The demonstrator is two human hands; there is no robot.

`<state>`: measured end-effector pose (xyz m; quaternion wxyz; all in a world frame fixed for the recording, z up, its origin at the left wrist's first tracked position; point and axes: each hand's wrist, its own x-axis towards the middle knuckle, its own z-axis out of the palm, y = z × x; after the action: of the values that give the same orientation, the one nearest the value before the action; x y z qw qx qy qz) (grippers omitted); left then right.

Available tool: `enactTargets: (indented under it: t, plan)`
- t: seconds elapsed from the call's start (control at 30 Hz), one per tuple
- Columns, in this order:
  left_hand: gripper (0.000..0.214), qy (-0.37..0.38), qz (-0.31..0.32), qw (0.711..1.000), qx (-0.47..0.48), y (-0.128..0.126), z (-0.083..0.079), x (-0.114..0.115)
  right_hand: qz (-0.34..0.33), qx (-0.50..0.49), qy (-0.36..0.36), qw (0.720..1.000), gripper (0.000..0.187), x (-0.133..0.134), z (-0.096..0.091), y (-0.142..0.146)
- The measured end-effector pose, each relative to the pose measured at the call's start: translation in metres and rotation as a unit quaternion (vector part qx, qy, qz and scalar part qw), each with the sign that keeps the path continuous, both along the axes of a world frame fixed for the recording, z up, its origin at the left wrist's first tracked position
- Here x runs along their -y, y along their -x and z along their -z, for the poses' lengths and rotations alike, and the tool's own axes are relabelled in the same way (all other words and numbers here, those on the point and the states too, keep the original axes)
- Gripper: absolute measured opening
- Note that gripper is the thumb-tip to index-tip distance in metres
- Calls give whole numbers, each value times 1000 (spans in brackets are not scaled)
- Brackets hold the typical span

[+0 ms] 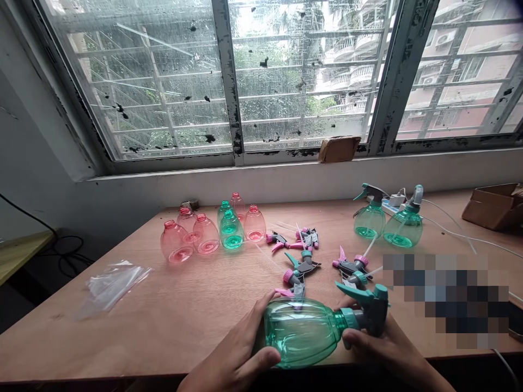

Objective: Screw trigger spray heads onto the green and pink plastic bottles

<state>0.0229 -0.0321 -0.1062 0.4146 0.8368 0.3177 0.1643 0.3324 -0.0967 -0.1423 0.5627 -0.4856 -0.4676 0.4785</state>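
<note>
A green see-through spray bottle (302, 333) lies on its side in the air at the table's front edge, its base to the left. My left hand (241, 348) is wrapped round the base end. At the neck, my right hand (376, 340) grips near the teal collar of the grey and teal spray head (370, 305), which sits on the bottle. Just beyond the bottle lie loose trigger spray heads: a pink and grey one (293, 280), a teal and grey one (304, 265), and several others. Parts of my right fingers are hidden behind the bottle's neck.
Several pink bottles (206, 235) without heads and two green ones (231, 231) stand at the back left. Two green bottles with heads (370, 218) stand at the back right, near a power strip (393, 206). Plastic bags (116, 283) lie left; a cardboard box (494, 207) stands far right.
</note>
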Motion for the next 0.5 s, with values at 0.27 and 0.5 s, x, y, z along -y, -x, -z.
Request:
enactTargets:
  t: [0.27,0.5]
  plan:
    - [115,14,-52,997,-46,-7,-3,6,3,12,-10,1000,50,-1,-1,1]
    - [88,3,9,1000,15,-1,2,0,2,15,-8,1000,48,-1,-3,1]
